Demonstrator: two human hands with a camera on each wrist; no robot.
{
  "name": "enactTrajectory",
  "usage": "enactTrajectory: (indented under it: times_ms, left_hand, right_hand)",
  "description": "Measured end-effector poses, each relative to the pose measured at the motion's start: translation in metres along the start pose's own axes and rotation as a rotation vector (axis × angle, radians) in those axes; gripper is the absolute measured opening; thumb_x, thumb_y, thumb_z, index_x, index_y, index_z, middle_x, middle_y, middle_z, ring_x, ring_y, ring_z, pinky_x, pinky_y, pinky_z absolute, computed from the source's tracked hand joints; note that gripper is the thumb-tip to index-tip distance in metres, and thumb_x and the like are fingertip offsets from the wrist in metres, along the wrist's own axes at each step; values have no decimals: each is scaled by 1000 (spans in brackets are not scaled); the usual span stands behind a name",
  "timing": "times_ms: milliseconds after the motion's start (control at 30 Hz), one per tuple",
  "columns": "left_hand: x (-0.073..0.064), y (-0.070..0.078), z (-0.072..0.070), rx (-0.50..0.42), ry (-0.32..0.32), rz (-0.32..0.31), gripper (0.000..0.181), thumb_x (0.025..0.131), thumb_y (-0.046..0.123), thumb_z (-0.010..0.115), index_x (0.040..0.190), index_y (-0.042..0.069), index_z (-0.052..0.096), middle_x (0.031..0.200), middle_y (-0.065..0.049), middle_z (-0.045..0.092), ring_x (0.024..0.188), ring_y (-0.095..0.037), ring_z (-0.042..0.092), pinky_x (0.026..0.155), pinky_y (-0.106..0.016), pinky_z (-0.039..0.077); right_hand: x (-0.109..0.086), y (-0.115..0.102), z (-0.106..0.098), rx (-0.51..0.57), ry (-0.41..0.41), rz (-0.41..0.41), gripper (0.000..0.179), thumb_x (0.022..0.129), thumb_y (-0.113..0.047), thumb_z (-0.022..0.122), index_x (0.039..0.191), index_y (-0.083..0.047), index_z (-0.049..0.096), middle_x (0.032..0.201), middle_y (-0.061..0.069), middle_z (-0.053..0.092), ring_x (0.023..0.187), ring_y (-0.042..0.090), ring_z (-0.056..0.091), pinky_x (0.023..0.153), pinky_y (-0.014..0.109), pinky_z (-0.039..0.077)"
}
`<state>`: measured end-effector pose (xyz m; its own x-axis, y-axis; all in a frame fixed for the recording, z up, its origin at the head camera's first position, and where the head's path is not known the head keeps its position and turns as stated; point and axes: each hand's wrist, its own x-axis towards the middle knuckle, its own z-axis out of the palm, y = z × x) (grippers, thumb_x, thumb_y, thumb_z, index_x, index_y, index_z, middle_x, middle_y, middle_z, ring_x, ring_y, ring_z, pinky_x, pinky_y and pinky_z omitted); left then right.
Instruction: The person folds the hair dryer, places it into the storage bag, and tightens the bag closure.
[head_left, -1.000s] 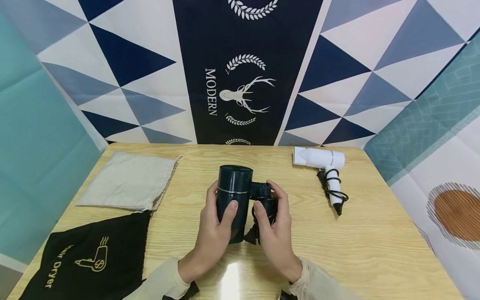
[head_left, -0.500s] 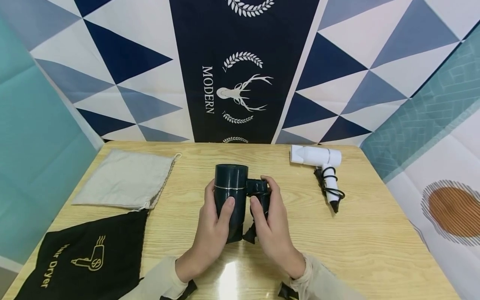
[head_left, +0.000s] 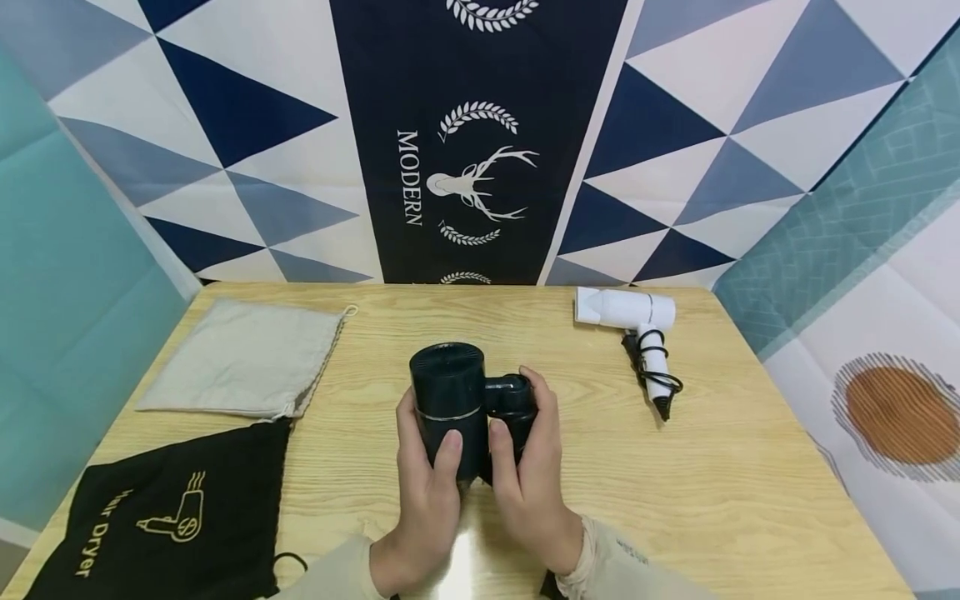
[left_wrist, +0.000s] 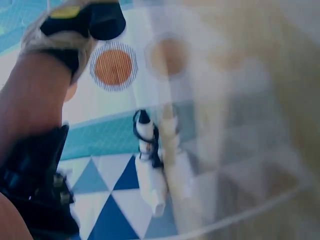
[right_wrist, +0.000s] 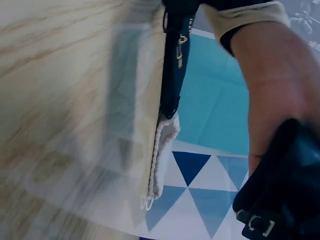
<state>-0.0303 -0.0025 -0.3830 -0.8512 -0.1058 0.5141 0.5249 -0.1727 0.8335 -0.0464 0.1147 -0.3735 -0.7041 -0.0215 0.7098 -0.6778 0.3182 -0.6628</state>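
Note:
In the head view a dark, glossy hair dryer (head_left: 450, 383) is held over the middle of the table by both hands. My left hand (head_left: 426, 500) grips the thick barrel, thumb on the near side. On the right, my right hand (head_left: 528, 479) grips the slimmer handle, which lies alongside the barrel. The barrel's round end faces up toward the head camera. In the left wrist view the dark dryer (left_wrist: 35, 185) fills the lower left, and the right wrist view has the dryer (right_wrist: 285, 185) at lower right. The palms hide the dryer's lower part.
A white hair dryer (head_left: 626, 308) with its black cord wound round the handle lies at the back right of the wooden table (head_left: 675, 500). On the left lie a grey drawstring pouch (head_left: 243, 358) and a black pouch (head_left: 172, 517) printed "Hair Dryer". Patterned cloth hangs behind.
Both hands have tipped the dark dryer so its round end shows more, and it sits slightly left and lower in view. The cord at its handle is now hidden.

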Motion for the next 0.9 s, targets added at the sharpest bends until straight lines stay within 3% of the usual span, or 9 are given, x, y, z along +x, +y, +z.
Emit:
enactTrajectory:
  times_ms: [67, 167, 300, 400, 567, 767, 900]
  left_hand:
    - [0, 0, 1, -31, -1, -1, 53, 102, 1, 38, 152, 10, 23, 134, -15, 51, 110, -30, 60, 85, -38, 56]
    - [5, 0, -2, -13, -18, -64, 51, 104, 5, 39, 152, 14, 22, 132, -12, 53, 107, -30, 62, 82, -39, 57]
    - [15, 1, -10, 31, -43, -211, 46, 107, 17, 41, 151, 23, 27, 123, -10, 56, 96, -28, 65, 75, -40, 58]
    - [23, 2, -18, 32, -48, -273, 42, 108, 22, 41, 149, 24, 30, 120, -12, 56, 94, -28, 64, 73, -40, 57]
    - [36, 6, -29, 52, -48, -260, 41, 108, 24, 42, 147, 25, 32, 122, -11, 57, 98, -29, 63, 74, -39, 57]
    - [47, 8, -36, 69, -20, -223, 40, 108, 26, 40, 148, 26, 30, 121, -10, 55, 98, -29, 61, 75, -37, 56]
    - [49, 7, -37, 82, -28, -244, 41, 109, 29, 40, 148, 28, 28, 121, -10, 54, 98, -29, 61, 76, -38, 55]
  right_hand:
    - [1, 0, 1, 19, -7, 7, 56, 98, 2, 50, 150, -3, 30, 120, 13, 56, 104, 23, 57, 87, 29, 49]
    - [4, 1, -1, 38, -43, 48, 58, 99, 1, 50, 152, -7, 28, 120, 11, 56, 104, 22, 57, 86, 31, 50]
    - [11, 2, -10, 90, -163, 178, 65, 99, -3, 56, 154, -19, 25, 120, 8, 57, 99, 20, 60, 80, 32, 55]
    - [17, 4, -17, 157, -265, 296, 73, 97, -9, 63, 156, -27, 23, 122, 10, 55, 98, 22, 62, 80, 35, 57]
    - [25, 7, -23, 246, -336, 414, 75, 95, -13, 66, 155, -29, 23, 131, 10, 50, 110, 24, 59, 90, 39, 53]
    - [25, 10, -25, 260, -405, 447, 55, 96, -15, 67, 143, -14, 39, 122, 10, 63, 105, 22, 64, 87, 34, 54]
    - [23, 12, -23, 314, -458, 467, 54, 96, -13, 67, 143, -12, 39, 119, 14, 64, 104, 24, 66, 85, 33, 55]
